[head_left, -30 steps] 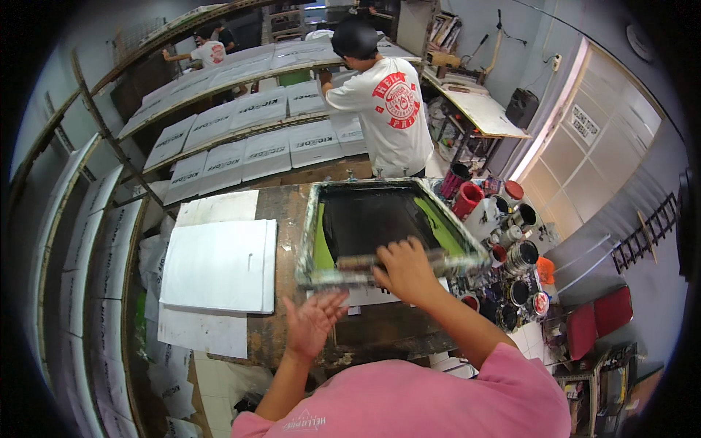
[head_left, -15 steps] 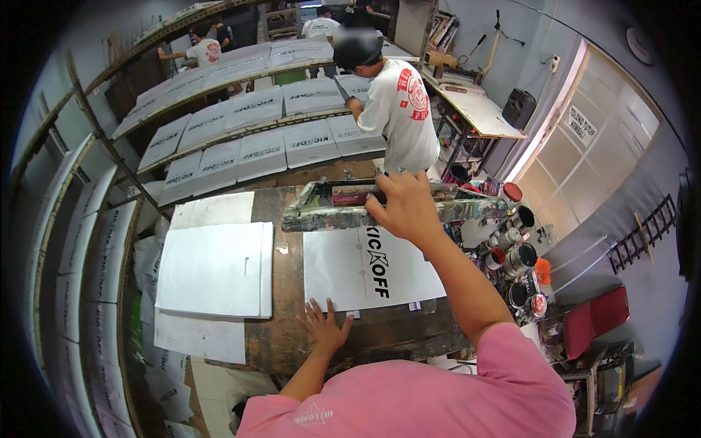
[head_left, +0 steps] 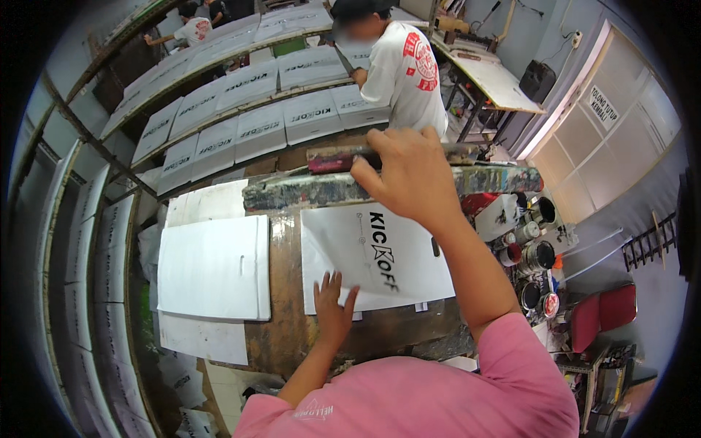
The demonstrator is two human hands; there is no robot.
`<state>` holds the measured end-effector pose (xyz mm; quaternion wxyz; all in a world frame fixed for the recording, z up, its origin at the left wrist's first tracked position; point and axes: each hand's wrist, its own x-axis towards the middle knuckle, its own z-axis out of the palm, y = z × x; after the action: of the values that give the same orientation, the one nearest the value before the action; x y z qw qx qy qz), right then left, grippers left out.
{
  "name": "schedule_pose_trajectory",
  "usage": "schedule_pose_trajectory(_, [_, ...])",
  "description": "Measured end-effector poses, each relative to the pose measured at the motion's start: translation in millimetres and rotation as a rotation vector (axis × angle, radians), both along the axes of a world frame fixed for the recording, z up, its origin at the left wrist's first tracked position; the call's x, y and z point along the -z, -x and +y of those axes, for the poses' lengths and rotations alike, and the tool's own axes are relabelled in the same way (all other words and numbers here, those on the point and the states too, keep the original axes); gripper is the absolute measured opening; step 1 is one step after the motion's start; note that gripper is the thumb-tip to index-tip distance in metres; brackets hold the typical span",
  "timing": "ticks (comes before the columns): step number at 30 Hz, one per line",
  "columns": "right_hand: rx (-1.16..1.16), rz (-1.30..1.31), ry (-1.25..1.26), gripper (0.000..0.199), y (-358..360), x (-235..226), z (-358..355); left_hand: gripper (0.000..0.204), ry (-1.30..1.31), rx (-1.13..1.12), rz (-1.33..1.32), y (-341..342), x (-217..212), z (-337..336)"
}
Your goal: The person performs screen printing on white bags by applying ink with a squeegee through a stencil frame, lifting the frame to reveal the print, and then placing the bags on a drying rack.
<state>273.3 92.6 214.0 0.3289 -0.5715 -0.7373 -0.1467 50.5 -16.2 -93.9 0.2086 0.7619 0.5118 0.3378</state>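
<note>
Printed sheet [head_left: 345, 252] is lying on the worn brown table [head_left: 286, 296], right in front of the person, to the right of the white stack [head_left: 212, 270]. Biggest thing over it is the raised frame [head_left: 292, 193], tipped up so we mostly get its near edge, and it hides the sheet's far end.

Here's the bit that matters imo: the sheet lies away from the left palm and off to its right, and it looks longest side to side, though with the far end hidden I wouldn't swear to it. Left hand [head_left: 334, 306] is nearer, over the near left corner, thumb and fingers spread. Can't tell if it's pinching anything. Right hand [head_left: 409, 171] is up past the sheet, clamped on the squeegee bar [head_left: 334, 162]; can't tell if it's got the frame too.

Compared with half a second ago, the frame and right hand sit higher in view, and the left fingers are over the sheet instead of down by its near edge. The sheet's got a bend now, the near end of the black lettering [head_left: 382, 252] is smeary, and there's a little dark slot [head_left: 437, 247] showing on the right.
</note>
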Motion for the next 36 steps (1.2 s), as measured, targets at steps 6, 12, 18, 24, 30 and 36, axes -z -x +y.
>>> schedule_pose_trajectory(6, [0.020, -0.001, 0.008, 0.038, 1, 1, -3, 0.034, 0.223, -0.366, -0.490, 36, -21, 2])
schedule_pose_trajectory(12, [0.017, 0.004, 0.014, 0.036, 7, 13, -20, 0.033, 0.014, -0.563, -0.292, 192, 18, 21])
schedule_pose_trajectory(18, [0.037, -0.030, 0.058, 0.036, 17, 21, -40, 0.040, 0.090, -0.739, -0.041, 356, 43, 64])
schedule_pose_trajectory(24, [0.058, -0.053, 0.044, 0.045, 21, 41, -56, 0.064, 0.023, -0.601, -0.217, 260, -37, 75])
schedule_pose_trajectory(30, [0.088, -0.204, 0.240, 0.067, 32, 109, -127, 0.111, 0.803, 0.464, -1.380, 58, -113, -53])
schedule_pose_trajectory(36, [-0.152, -0.283, 0.601, 0.044, 20, 217, -191, 0.125, 1.292, -0.038, -1.488, 60, -46, -98])
